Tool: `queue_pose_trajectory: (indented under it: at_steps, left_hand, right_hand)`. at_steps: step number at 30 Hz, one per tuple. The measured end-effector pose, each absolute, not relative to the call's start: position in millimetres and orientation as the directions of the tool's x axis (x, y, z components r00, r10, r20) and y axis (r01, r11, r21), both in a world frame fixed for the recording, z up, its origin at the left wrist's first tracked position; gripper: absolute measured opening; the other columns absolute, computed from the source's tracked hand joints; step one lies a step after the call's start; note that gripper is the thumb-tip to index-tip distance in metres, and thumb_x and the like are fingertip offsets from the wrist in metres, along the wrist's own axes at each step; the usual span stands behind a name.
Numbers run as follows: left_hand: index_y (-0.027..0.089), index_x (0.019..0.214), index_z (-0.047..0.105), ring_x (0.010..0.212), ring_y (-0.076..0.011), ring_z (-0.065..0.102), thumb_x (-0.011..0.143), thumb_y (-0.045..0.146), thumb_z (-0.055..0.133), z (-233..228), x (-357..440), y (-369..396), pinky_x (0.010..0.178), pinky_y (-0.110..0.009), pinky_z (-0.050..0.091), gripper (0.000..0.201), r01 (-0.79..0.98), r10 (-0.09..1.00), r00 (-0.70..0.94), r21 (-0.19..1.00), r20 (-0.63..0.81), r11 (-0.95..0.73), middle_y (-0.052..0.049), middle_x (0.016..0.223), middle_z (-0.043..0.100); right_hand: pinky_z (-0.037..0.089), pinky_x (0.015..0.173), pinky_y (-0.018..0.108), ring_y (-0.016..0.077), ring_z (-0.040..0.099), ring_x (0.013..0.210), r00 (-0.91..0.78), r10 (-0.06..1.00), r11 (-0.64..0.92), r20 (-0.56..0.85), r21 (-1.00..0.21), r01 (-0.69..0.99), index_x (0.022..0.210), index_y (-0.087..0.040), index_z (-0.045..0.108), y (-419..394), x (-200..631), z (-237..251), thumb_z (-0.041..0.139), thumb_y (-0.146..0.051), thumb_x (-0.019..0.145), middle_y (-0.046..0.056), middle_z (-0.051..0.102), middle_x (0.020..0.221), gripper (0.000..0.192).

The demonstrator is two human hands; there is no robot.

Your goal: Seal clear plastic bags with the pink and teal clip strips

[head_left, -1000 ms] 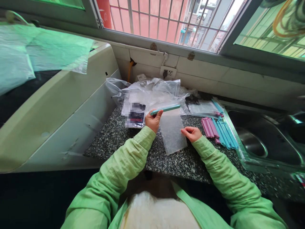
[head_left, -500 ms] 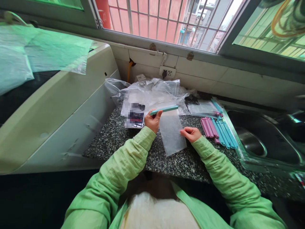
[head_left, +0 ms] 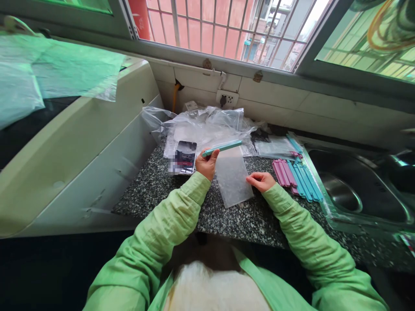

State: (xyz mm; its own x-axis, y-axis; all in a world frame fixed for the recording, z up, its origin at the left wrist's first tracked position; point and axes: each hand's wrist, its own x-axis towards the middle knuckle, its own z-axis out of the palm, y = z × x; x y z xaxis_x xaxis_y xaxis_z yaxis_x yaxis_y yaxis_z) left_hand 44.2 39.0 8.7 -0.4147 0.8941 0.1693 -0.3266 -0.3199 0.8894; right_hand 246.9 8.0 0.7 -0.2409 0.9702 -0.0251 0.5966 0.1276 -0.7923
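My left hand (head_left: 206,165) is closed around one end of a teal bag clip (head_left: 227,147), its thumb pressed on the near side. The clip slants up to the right, across the top of a frosted plastic bag (head_left: 234,179). Whether the clip grips the bag's top edge, I cannot tell. My right hand (head_left: 262,181) pinches the bag's right edge between thumb and index finger. The bag hangs flat over the speckled counter (head_left: 191,207). Left of my left hand lies a phone (head_left: 187,156), its screen partly blurred out.
Crumpled clear plastic bags (head_left: 207,123) lie at the back, below a wall socket (head_left: 227,99). To the right are pink clips (head_left: 282,173), teal clips (head_left: 304,180) and a flat stack of bags (head_left: 275,147). A sink (head_left: 340,192) borders the right side; a white appliance (head_left: 97,160) the left.
The bag's lower end has risen slightly, and the clip has tilted a little, its right end moving up. My hands have barely moved.
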Motion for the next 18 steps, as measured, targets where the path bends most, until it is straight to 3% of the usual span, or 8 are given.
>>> queue_pose_trajectory:
  at_steps: [7,18]
  left_hand:
    - [0.015,0.057,0.050,0.044,-0.0028,0.034,0.047,0.045,0.070,5.6,42.5,42.9,0.045,-0.018,0.030,0.038,-0.310,0.869,-0.457,0.883,0.187,-0.353,0.008,0.048,0.040]
    - [0.015,0.059,0.052,0.045,-0.0034,0.036,0.049,0.049,0.067,3.6,42.7,42.5,0.046,-0.018,0.032,0.039,-0.268,0.847,-0.481,0.882,0.226,-0.388,0.007,0.049,0.042]
  right_hand:
    - [0.031,0.047,0.022,0.0076,0.040,0.046,-0.306,0.919,-0.014,-0.248,-0.797,0.604,0.057,-0.012,0.057,9.0,252.6,7.1,0.059,-0.046,0.052,-0.001,0.050,0.048,0.034]
    - [0.030,0.045,0.021,0.0066,0.038,0.045,-0.394,0.884,0.075,-0.252,-0.755,0.651,0.053,-0.013,0.055,11.2,255.6,4.5,0.056,-0.043,0.058,-0.002,0.047,0.046,0.031]
